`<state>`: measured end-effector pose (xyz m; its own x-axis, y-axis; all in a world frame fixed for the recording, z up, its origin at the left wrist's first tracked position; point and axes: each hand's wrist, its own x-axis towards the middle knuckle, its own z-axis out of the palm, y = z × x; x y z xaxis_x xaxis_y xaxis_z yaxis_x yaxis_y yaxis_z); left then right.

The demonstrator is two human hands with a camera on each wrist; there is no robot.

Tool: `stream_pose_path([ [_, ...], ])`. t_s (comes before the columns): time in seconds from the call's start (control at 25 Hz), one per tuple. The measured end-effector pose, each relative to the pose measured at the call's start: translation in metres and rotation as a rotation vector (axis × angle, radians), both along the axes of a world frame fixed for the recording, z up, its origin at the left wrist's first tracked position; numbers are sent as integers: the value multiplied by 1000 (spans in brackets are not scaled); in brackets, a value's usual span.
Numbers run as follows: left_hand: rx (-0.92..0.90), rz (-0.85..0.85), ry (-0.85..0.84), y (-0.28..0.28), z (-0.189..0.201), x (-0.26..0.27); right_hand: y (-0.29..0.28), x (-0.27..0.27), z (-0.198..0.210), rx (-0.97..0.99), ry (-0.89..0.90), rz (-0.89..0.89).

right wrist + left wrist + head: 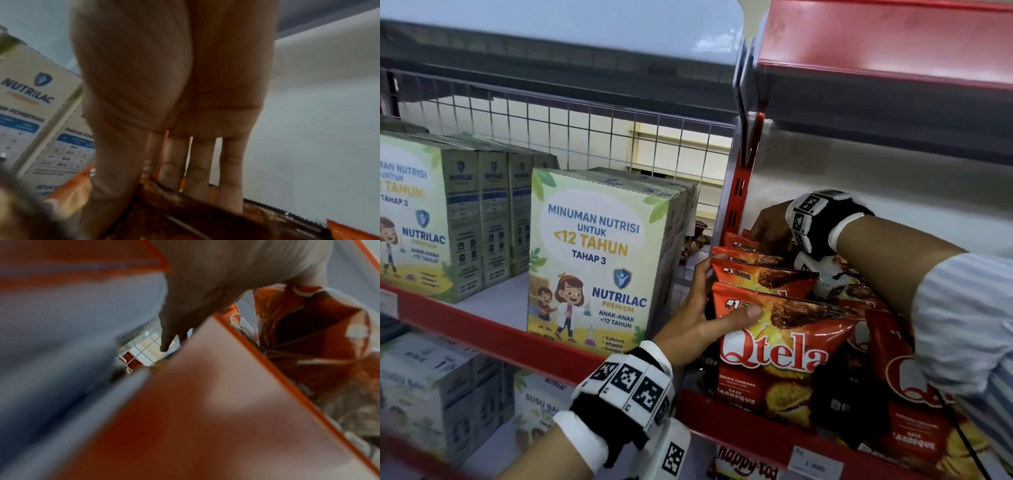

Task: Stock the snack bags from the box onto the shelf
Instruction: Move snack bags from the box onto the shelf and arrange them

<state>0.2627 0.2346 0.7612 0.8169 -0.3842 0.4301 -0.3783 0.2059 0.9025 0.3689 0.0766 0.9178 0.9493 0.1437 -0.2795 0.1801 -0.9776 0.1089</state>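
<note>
Red-orange Qtela bags (774, 342) stand upright in a row.

Green-and-white Nutrilac milk cartons (599, 260) are stood in rows before a wire mesh panel (585, 137). More cartons (431, 390) are seen below, beside a white price tag (813, 463).

Glossy red-orange Qtela barbeque cassava-chip bags (774, 346): sealed foil pouches, standing upright in a front-to-back row. Location: red-edged metal store shelf (739, 423), left end, with a second row (907, 387) just beside on the right.
</note>
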Motion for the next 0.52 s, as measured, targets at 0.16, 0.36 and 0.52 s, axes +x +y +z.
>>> stream_pose_path([
  [0.16,-7,25,18,-1,0,-2,-3,-13,22,196,-7,-101],
  [0.36,21,39,-5,3,0,-15,-7,-64,54,352,-151,-82],
  [0.52,204,77,-89,1,1,-34,-37,-139,62,262,-395,29],
])
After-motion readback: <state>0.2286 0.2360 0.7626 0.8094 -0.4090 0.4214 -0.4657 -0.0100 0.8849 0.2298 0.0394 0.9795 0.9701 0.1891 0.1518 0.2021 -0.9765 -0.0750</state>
